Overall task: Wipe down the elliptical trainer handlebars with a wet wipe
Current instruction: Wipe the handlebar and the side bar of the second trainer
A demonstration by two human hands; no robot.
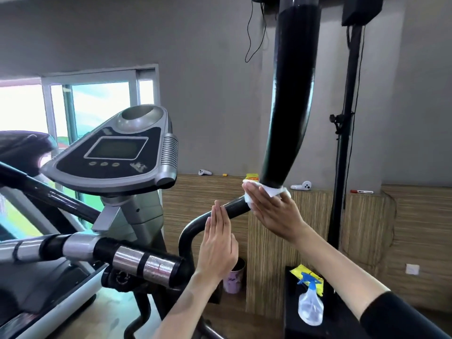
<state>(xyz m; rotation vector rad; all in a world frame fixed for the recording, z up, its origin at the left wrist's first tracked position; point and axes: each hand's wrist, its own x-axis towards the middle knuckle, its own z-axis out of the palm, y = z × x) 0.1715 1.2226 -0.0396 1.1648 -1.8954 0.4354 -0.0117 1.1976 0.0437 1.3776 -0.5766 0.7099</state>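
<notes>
The right hand [271, 211] is flat with straight fingers. It presses the white wet wipe [274, 192] against the tall black handlebar [291, 113], right where the thick soft grip ends. The left hand [217, 243] is flat too, with its fingers straight and close together. It holds nothing and is just beside the bent lower part of the bar. A spray bottle [310, 302] lies on a black stand [291, 311] below.

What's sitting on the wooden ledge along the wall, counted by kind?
white controllers: 2
red marker: 1
small yellow item: 1
yellow-orange packet: 1, partly hidden behind the handlebar
Total: 5
</notes>
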